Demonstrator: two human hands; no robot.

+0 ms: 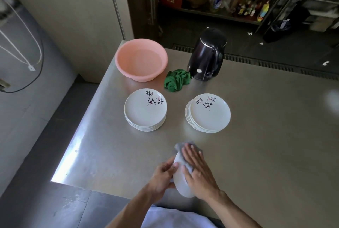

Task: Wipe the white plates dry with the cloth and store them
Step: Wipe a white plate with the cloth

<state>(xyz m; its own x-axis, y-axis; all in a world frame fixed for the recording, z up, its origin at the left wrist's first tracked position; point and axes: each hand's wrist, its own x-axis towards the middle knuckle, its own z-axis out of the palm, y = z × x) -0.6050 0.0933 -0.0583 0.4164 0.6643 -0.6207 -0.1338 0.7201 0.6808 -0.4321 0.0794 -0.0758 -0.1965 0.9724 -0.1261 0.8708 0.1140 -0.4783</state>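
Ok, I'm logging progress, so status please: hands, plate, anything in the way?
Left hand grips plate, held on edge. Right hand presses grey cloth flat against it. Left stack, right stack beyond, nothing blocking.

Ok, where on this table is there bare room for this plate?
Widest: the table right of the right stack and the kettle. Also between the two stacks, and in front of the left stack. Crowded at the back: basin, green cloth, kettle.
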